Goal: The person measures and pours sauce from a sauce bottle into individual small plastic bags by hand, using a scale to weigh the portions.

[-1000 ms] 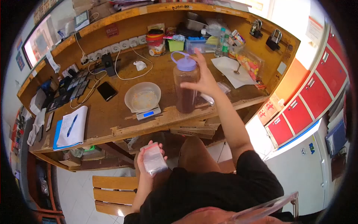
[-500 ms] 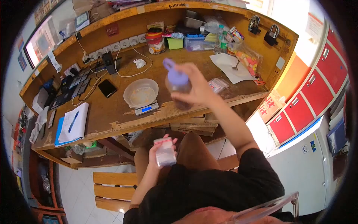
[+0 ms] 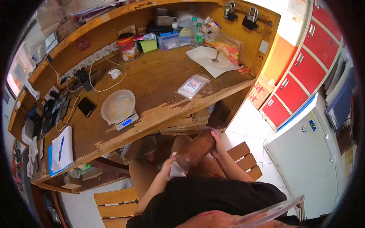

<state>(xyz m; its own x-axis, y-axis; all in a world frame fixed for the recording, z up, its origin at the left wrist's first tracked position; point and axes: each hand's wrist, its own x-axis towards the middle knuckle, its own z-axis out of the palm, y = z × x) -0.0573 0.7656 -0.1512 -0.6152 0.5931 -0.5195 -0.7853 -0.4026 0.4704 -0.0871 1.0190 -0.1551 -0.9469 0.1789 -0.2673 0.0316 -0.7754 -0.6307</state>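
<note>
Below the worktop's front edge (image 3: 156, 121), over the lap: brown-filled bottle (image 3: 195, 150) held slanting between two hands.

Right hand (image 3: 217, 144) wrapped round the bottle's lilac-lidded end; left hand (image 3: 166, 168) closed on clear plastic bags (image 3: 177, 170) by the base, contact with the bottle unclear. Steady handling probably wants the right grip on the body rather than the lid, base supported by the left palm, bags kept from bunching. Digital scale (image 3: 127, 121), bearing a plastic bowl (image 3: 114, 108), sits near the front edge; best keep elbows clear.
</note>
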